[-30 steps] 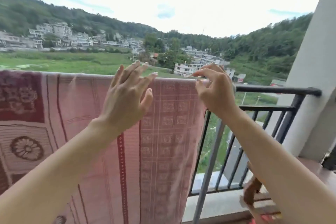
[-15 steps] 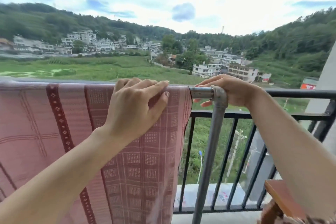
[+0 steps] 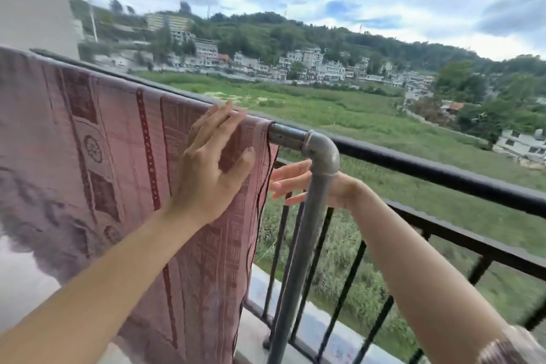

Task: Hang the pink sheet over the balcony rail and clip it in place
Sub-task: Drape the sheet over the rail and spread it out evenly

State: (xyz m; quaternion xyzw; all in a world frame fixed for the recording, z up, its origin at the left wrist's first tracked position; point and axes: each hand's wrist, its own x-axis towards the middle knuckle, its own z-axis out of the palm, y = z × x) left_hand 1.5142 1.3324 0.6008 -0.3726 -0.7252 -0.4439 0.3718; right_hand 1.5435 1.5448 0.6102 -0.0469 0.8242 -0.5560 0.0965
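The pink sheet, patterned in dark red, hangs over a grey metal pipe rail on the left half of the view. My left hand lies flat on the sheet near its right edge, fingers spread, just below the pipe. My right hand reaches behind the grey upright post, fingers apart beside the sheet's edge, holding nothing. No clip is visible.
A black balcony railing with vertical bars runs behind the pipe toward the right. A white pillar stands at the upper left. A concrete ledge lies at the railing's foot. Fields and houses lie beyond.
The view has swung left. My right hand dropped from the top of the pipe elbow to behind the post. My left hand slid down slightly and opened flat on the sheet.
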